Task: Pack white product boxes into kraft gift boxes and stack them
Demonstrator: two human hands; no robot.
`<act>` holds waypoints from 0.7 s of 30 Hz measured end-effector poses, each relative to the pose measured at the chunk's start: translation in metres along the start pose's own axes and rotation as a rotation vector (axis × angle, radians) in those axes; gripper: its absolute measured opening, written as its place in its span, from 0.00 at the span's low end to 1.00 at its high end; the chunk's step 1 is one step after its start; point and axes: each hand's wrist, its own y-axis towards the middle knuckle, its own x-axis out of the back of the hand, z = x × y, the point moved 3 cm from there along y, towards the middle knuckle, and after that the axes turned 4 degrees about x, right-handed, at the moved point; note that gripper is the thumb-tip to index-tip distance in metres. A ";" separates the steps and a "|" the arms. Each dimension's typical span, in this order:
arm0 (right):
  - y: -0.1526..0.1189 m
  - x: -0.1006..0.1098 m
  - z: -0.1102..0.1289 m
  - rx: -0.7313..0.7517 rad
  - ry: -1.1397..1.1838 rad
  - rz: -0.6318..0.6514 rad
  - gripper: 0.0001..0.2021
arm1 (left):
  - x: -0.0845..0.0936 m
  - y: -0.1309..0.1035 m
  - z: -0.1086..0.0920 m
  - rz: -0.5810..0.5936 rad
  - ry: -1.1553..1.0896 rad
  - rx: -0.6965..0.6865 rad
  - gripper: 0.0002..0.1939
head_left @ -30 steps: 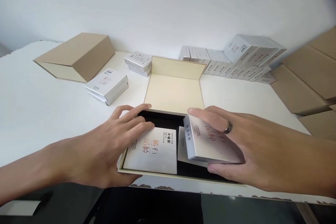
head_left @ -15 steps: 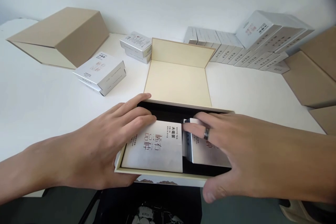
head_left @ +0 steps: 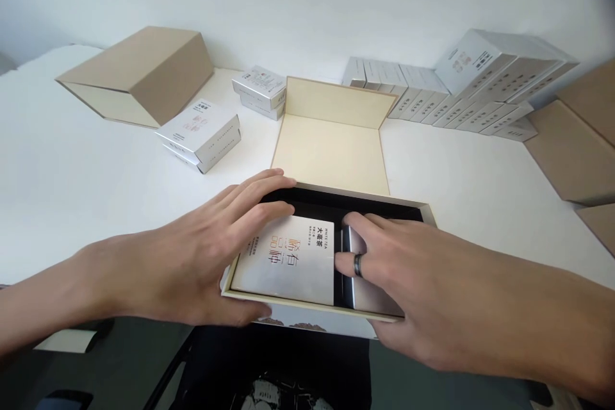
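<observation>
An open gift box with a cream rim and black inside lies at the table's front edge, its lid folded back. My left hand grips its left end, thumb at the front wall and fingers over the far rim. Inside, at the left, lies a silver-white tea box with printed characters. Beside it, past a narrow dark gap, is a second tea box, mostly covered by my right hand. That hand wears a dark ring; its bent fingers hold the second box along its left side, and its thumb is hidden.
Two stacked tea boxes lie at the left, with another pair behind. A closed tan box stands at the back left. Several tea boxes line the wall at the right, near more tan boxes.
My right hand's fingers have moved down into the gap between the tea boxes. The right tea box now sits lower and flatter in the gift box. The camera view has shifted slightly.
</observation>
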 end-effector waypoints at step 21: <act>-0.013 -0.010 -0.005 -0.036 0.211 0.021 0.11 | 0.065 0.186 0.052 -0.270 0.664 0.336 0.14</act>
